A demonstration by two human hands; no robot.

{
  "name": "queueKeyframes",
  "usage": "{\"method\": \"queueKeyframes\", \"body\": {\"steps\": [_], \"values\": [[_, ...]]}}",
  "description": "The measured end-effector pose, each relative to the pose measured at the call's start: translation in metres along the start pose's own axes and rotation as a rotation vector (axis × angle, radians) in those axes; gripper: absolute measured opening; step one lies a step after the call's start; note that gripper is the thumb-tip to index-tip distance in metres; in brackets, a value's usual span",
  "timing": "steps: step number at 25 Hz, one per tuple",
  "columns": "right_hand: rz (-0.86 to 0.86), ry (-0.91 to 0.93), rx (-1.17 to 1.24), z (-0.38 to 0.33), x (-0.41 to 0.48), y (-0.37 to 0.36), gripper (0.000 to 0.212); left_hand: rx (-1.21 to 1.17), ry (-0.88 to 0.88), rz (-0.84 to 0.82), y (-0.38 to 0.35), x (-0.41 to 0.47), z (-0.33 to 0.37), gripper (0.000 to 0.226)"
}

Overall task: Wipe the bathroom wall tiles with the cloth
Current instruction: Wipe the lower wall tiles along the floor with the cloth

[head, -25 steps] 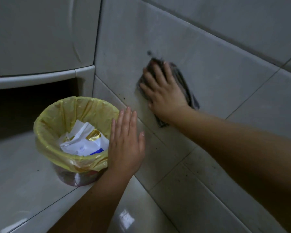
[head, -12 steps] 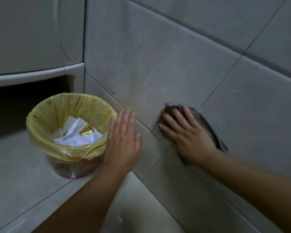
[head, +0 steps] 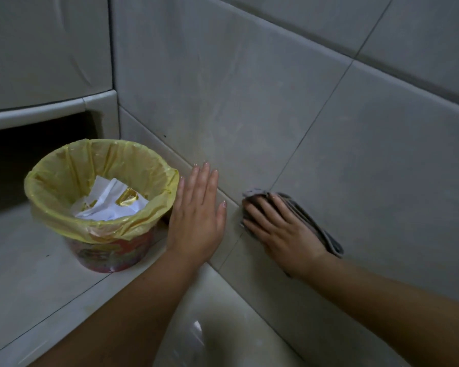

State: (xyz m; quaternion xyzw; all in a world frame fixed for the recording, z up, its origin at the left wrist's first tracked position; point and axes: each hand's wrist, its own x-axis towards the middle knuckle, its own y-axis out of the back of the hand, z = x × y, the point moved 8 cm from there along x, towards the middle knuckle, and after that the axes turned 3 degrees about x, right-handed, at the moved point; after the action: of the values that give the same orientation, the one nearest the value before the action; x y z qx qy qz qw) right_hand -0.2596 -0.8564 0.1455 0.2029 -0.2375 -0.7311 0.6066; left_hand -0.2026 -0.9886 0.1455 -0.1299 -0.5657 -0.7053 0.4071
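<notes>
While right hand (head: 284, 231) is pressing cloth (head: 326, 237) flat-fingered on wall tiles (head: 236, 102) right of bin (head: 133, 226), left hand (head: 196, 221), fingers straight, is lying beside bin; sweeping leftward is risking tipping it.

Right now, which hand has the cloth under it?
The right hand: it presses the grey cloth flat against the wall tile. The left hand holds nothing, fingers straight, beside the yellow-lined bin.
</notes>
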Motion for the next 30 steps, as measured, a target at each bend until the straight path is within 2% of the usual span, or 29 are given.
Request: {"method": "queueKeyframes", "body": {"steps": [4,8,12,16,17,20,24,26,28,30], "values": [[0.207,-0.179,0.037,0.068,-0.041,0.051,0.052,-0.032,0.064,-0.047,0.003,-0.002,0.026,0.06],[0.236,-0.23,-0.035,0.083,-0.031,0.059,0.053,-0.069,0.18,-0.068,0.021,-0.028,0.049,0.061],[0.129,-0.068,-0.12,0.02,-0.043,0.011,0.06,0.019,0.081,-0.117,0.028,-0.069,0.066,0.063],[0.018,-0.053,-0.008,0.004,-0.123,-0.002,0.061,0.082,-0.033,-0.147,0.047,-0.086,0.083,0.063],[0.028,-0.068,0.006,0.01,-0.141,0.004,0.061,0.079,-0.041,-0.143,0.052,-0.087,0.087,0.063],[0.194,-0.195,0.018,0.049,-0.183,0.036,0.06,0.048,-0.069,-0.139,0.062,-0.094,0.105,0.063],[0.265,-0.399,-0.001,0.084,-0.162,0.055,0.056,-0.023,-0.123,-0.131,0.067,-0.089,0.14,0.065],[0.254,-0.323,-0.039,0.061,-0.146,0.042,0.055,-0.043,-0.132,-0.122,0.064,-0.083,0.151,0.065],[0.164,-0.183,-0.051,0.028,-0.148,0.014,0.057,-0.044,-0.117,-0.134,0.056,-0.082,0.156,0.066],[0.083,-0.121,-0.02,0.012,-0.175,-0.003,0.057,-0.05,-0.117,-0.147,0.05,-0.084,0.162,0.066]]}}
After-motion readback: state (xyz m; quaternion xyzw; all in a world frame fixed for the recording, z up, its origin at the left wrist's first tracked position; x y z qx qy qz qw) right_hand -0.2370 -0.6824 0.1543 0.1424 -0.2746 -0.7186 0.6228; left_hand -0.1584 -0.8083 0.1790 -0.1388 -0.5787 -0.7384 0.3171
